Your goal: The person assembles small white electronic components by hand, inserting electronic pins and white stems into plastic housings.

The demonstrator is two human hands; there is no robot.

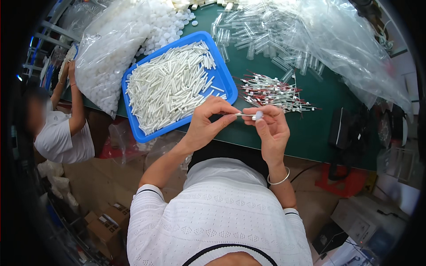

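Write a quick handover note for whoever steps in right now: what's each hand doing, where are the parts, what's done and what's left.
Left hand: pinching one end of a thin white stick.
Right hand: holding a small clear tube at the stick's other end.
Parts: blue tray full of white sticks, straight ahead on the green table; loose clear tubes in the plastic bag behind; bag of white caps far left.
Done: pile of red-tipped finished pieces right of the tray.
Left: the tray looks nearly full, so plenty remains.

Our left hand (207, 120): raised before our chest, thumb and forefinger pinched shut, pointing right | our right hand (269, 126): just beside it, fingers curled, fingertips nearly meeting the left's | both forearms bent inward.
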